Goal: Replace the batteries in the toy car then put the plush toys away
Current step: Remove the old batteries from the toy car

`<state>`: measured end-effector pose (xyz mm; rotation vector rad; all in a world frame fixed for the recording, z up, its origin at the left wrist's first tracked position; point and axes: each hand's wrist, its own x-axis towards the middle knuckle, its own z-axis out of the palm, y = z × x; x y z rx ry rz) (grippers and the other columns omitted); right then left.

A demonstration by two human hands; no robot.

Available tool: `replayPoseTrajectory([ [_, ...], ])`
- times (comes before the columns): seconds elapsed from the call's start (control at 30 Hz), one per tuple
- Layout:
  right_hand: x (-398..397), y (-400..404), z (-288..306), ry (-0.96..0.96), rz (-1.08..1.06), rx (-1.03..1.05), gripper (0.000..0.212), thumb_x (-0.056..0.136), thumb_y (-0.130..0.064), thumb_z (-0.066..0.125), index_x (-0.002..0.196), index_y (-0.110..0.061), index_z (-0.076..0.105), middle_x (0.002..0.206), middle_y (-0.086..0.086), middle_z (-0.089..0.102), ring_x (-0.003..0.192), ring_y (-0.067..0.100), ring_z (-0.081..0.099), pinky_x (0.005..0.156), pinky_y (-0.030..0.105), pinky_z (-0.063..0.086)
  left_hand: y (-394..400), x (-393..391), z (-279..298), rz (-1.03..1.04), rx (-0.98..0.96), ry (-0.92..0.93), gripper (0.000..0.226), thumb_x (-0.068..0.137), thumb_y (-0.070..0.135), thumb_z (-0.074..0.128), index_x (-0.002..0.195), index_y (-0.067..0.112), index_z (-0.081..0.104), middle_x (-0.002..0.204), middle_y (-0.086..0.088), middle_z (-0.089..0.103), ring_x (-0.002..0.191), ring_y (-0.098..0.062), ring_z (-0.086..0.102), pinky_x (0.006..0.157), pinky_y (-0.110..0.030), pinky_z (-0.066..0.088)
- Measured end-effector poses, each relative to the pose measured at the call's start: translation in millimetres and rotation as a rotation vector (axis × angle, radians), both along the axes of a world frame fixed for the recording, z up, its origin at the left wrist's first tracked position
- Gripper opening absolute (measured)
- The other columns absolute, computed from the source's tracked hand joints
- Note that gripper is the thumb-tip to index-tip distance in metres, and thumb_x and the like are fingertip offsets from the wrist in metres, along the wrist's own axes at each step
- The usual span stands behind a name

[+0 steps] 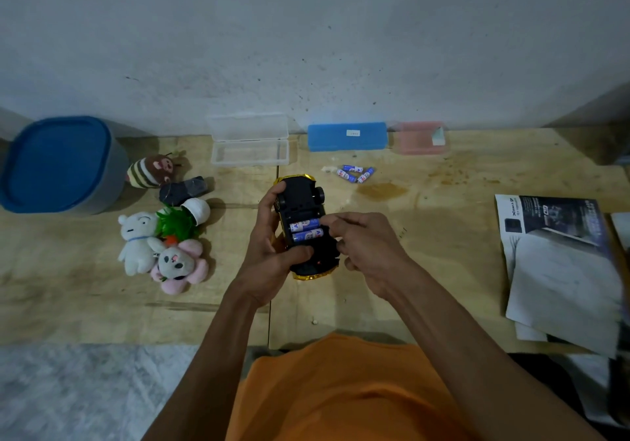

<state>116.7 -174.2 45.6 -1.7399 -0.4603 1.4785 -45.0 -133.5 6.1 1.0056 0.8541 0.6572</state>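
Note:
A gold toy car (301, 198) is held upside down above the wooden table, its black underside up. My left hand (272, 246) grips the car's left side. Two blue batteries (305, 230) lie in the open compartment. The fingertips of my right hand (364, 243) press on the right end of the upper battery. Three loose blue batteries (354, 173) lie on the table beyond the car. Plush toys lie at the left: a striped brown one (150, 171), a white bear (136, 243), a pink flower one (179, 265) and a green one (177, 222) with a white cap.
A blue-lidded tub (61, 164) stands at the far left. An open clear case (249, 140), a blue case (347, 136) and a pink case (421, 137) line the wall. A dark object (182, 190) lies among the plush toys. Printed papers (562, 263) lie at the right edge.

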Motion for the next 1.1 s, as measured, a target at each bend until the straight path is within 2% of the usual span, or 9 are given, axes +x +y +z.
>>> replayPoseTrajectory([
  [0.17,-6,-2,-1,-0.022,0.001,0.049,0.014,0.097,-0.021,0.065,0.101,-0.013,0.076,0.076,-0.005,0.068,0.050,-0.008,0.058,0.047,0.009,0.043,3,-2,2,0.003,0.007,0.034,0.100,0.070,-0.022,0.059,0.148,0.033,0.034,0.148,-0.009,0.048,0.129,-0.041,0.054,0.101,-0.060,0.050],
  [0.23,-13,-3,-1,-0.017,0.047,0.071,0.013,0.095,-0.023,0.067,0.096,-0.018,0.078,0.083,-0.004,0.074,0.074,0.001,0.069,0.065,0.020,0.058,3,1,2,-0.033,0.014,0.062,0.101,0.070,-0.022,0.061,0.150,0.032,0.032,0.148,-0.008,0.048,0.128,-0.038,0.056,0.102,-0.062,0.048],
  [0.33,-22,-4,-3,-0.110,0.103,0.131,0.011,0.094,-0.025,0.067,0.095,-0.026,0.077,0.093,-0.009,0.076,0.091,0.007,0.071,0.084,0.031,0.060,-1,5,0,-0.046,0.010,0.076,0.103,0.071,-0.022,0.063,0.152,0.031,0.031,0.147,-0.010,0.049,0.128,-0.039,0.056,0.102,-0.065,0.047],
  [0.43,-19,-3,-3,-0.435,0.203,0.268,0.010,0.092,-0.023,0.069,0.095,-0.025,0.078,0.092,-0.013,0.075,0.088,0.001,0.068,0.079,0.020,0.056,1,4,1,-0.049,0.020,0.078,0.103,0.071,-0.023,0.064,0.152,0.032,0.031,0.147,-0.009,0.050,0.128,-0.039,0.056,0.101,-0.065,0.047],
  [0.53,-11,6,-3,-0.617,0.312,0.309,0.004,0.085,-0.026,0.076,0.086,-0.025,0.079,0.083,-0.011,0.075,0.079,0.004,0.069,0.076,0.030,0.058,4,2,3,-0.081,0.019,0.071,0.105,0.069,-0.024,0.062,0.153,0.029,0.029,0.146,-0.008,0.051,0.129,-0.037,0.056,0.102,-0.060,0.049],
  [0.63,-7,16,-2,-0.632,0.380,0.245,0.003,0.079,-0.026,0.080,0.080,-0.025,0.077,0.076,-0.009,0.073,0.074,0.007,0.069,0.074,0.038,0.060,4,3,4,-0.087,0.021,0.076,0.105,0.068,-0.023,0.064,0.153,0.029,0.030,0.146,-0.007,0.051,0.129,-0.033,0.057,0.101,-0.056,0.050],
  [0.93,-7,26,-2,-0.661,0.460,0.194,0.013,0.065,-0.034,0.076,0.059,-0.031,0.065,0.077,-0.005,0.069,0.086,0.020,0.066,0.078,0.039,0.058,-3,10,-1,-0.065,0.045,0.093,0.102,0.064,-0.026,0.066,0.146,0.027,0.037,0.138,-0.002,0.057,0.116,-0.027,0.065,0.091,-0.043,0.057],
  [1.0,-3,25,-2,-0.652,0.478,0.207,0.009,0.067,-0.029,0.076,0.061,-0.028,0.069,0.072,-0.007,0.070,0.080,0.015,0.067,0.076,0.036,0.058,-4,10,-4,-0.066,0.035,0.095,0.102,0.064,-0.029,0.065,0.146,0.025,0.038,0.137,-0.002,0.057,0.116,-0.024,0.065,0.089,-0.040,0.056],
  [1.1,10,25,-1,-0.608,0.492,0.260,0.004,0.073,-0.023,0.075,0.073,-0.020,0.078,0.071,-0.009,0.073,0.073,0.006,0.067,0.072,0.024,0.055,-3,7,-8,-0.057,0.012,0.087,0.102,0.062,-0.025,0.066,0.145,0.026,0.039,0.140,-0.002,0.055,0.124,-0.029,0.060,0.094,-0.051,0.056],
])
